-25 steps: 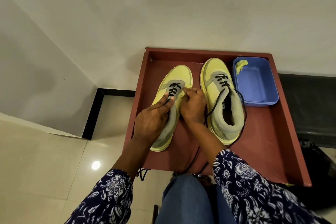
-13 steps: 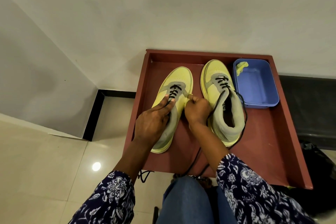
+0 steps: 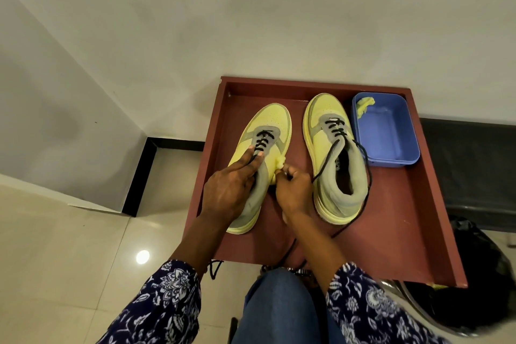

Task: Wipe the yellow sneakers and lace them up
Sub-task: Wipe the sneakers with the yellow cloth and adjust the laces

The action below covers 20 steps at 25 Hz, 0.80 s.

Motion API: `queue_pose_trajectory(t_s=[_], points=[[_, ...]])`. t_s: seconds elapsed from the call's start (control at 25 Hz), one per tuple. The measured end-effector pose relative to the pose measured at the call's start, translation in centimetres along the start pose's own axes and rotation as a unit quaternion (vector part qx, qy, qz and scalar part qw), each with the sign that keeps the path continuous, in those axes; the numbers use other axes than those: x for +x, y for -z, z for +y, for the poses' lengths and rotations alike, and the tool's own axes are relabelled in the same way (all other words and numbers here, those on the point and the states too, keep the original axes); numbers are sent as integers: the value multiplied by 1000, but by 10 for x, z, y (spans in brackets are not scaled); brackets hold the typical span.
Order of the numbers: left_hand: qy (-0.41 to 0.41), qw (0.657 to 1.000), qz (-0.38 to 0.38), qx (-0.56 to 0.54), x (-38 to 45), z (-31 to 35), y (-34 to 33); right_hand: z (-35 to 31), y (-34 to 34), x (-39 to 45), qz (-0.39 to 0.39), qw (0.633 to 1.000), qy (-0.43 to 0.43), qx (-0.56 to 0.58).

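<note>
Presently, two yellow sneakers on red tray (image 3: 396, 220): left sneaker (image 3: 268, 131) under left hand (image 3: 231, 190), fingers (image 3: 255, 155) extended flat on its laces. Right hand (image 3: 293, 193) pinches yellow cloth (image 3: 280, 160) against that sneaker's right side. Right sneaker (image 3: 332, 159) lies untouched, beside blue tub (image 3: 391, 159).

Sneakers (image 3: 332, 153): matt yellow perforated panels, grey suede-like collar, black woven laces.
Tray (image 3: 396, 232): matt reddish-brown, painted-wood look.
Tub (image 3: 391, 156), on tray: smooth blue plastic.
Cloth (image 3: 364, 105), in tub: crumpled yellow fabric.
Floor (image 3: 69, 246), left of tray: glossy tile.
Sleeves (image 3: 167, 304): printed cloth.
</note>
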<state>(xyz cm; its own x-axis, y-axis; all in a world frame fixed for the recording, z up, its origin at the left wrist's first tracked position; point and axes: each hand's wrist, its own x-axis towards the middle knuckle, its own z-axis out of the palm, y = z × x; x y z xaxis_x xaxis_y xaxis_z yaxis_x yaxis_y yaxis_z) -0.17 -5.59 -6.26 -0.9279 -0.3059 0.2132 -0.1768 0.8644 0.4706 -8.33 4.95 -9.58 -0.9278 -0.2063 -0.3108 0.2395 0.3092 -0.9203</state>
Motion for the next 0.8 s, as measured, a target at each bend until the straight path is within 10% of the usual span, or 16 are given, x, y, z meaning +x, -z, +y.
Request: queue_pose_trajectory(t_s=[0.8], points=[[-21,996,-1,87,-25,33,18,4,13,-62,-33,996,-79,15]])
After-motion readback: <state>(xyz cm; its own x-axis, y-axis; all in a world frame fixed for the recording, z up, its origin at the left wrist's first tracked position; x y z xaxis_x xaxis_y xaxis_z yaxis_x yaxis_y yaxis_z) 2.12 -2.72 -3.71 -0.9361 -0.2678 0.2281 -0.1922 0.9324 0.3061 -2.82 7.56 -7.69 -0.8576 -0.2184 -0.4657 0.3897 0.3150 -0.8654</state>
